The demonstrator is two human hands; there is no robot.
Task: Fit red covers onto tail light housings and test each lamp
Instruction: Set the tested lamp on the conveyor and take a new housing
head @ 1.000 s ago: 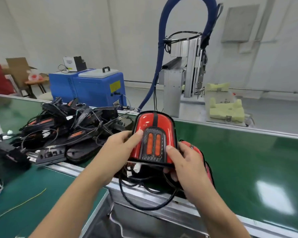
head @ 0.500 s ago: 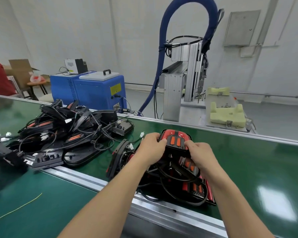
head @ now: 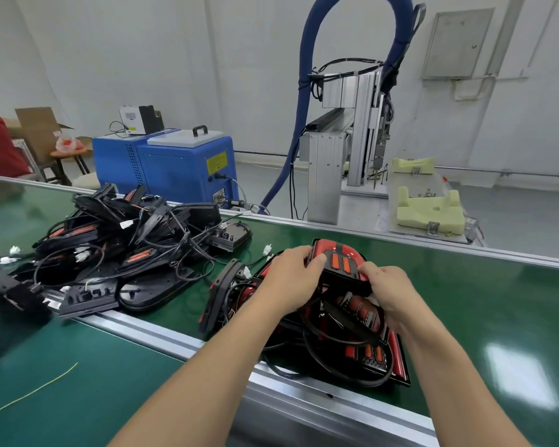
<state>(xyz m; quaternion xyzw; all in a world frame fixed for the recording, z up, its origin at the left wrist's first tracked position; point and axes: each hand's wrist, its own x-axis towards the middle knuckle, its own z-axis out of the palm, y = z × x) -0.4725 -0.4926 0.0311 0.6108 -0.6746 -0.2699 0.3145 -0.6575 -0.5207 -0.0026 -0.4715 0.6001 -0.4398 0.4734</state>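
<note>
Tail light (head: 339,262) w/ red cover on, both my hands (head: 292,279) (head: 389,287) clamped round it, over finished stack (head: 368,346). Step: set-down. Next: release, fetch housing.

Left hand (head: 291,279) and right hand (head: 389,290) grip a red-covered lamp (head: 339,261).

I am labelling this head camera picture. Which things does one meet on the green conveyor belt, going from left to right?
Pile of black housings and cables → left hand → red-covered tail light, gripped by both hands → right hand → bare green belt.
</note>
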